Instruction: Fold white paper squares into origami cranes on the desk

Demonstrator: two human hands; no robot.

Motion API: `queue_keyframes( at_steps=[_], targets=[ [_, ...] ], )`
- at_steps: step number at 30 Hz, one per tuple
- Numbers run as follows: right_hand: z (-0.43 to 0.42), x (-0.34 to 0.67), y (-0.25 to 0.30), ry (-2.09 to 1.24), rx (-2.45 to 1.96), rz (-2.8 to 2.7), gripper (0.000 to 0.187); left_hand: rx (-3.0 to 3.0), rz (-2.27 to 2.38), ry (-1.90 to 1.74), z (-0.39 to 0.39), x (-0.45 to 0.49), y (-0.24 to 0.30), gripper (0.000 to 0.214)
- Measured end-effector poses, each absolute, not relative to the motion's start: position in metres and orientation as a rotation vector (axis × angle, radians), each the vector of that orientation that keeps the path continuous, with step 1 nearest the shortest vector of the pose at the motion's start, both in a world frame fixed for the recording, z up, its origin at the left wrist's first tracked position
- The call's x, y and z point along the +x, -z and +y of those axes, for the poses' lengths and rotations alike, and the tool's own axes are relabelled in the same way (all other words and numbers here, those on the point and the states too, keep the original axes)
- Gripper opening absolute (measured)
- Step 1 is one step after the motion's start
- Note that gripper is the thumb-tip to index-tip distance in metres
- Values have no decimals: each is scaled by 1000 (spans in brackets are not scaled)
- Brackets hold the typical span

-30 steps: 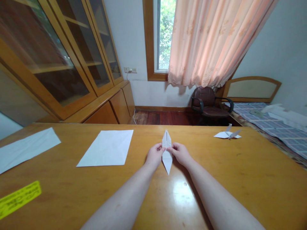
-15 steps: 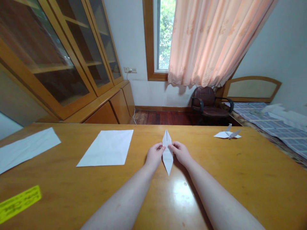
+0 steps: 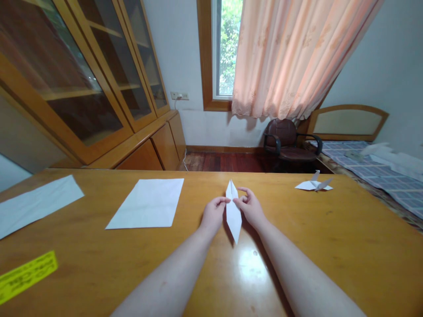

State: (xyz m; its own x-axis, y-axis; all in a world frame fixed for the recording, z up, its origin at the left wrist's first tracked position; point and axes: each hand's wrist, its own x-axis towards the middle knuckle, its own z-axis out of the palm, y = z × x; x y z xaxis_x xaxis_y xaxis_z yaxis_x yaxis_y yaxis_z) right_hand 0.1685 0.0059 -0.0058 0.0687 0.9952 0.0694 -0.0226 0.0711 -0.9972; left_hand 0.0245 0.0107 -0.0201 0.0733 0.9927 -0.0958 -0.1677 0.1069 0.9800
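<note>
Between my hands is a folded white paper (image 3: 234, 216), a narrow diamond with a slit running down its far point. My left hand (image 3: 214, 213) pinches its left edge near the middle, thumb on top. On the opposite edge, my right hand (image 3: 251, 207) grips the paper with the thumb on top, while its index finger is lifted off to the side. A finished paper crane (image 3: 314, 185) rests on the table to the right. Left of my hands lies a flat white sheet of paper (image 3: 148, 204).
Another white sheet (image 3: 39, 204) lies at the far left of the wooden table (image 3: 132, 268). A yellow label (image 3: 28, 276) is at the near left. Past the table's far edge stand an office chair (image 3: 287, 138), a glass-door cabinet (image 3: 109, 79) and a bed (image 3: 380, 171).
The near point of the folded paper has swung slightly to the right. My right index finger has lifted away from the paper and stretched out.
</note>
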Motion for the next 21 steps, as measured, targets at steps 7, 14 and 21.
queue_keyframes(
  at_steps=[7,14,21],
  targets=[
    [7,169,3,-1220,-1170,-1052,28,1108,998,-1153,6,28,14,24],
    [6,170,-3,-1269,-1220,-942,29,1369,1058,-1167,2,26,11,20],
    [5,171,-4,-1318,-1216,-928,29,1516,1169,-1160,-3,24,-1,18]
  ],
)
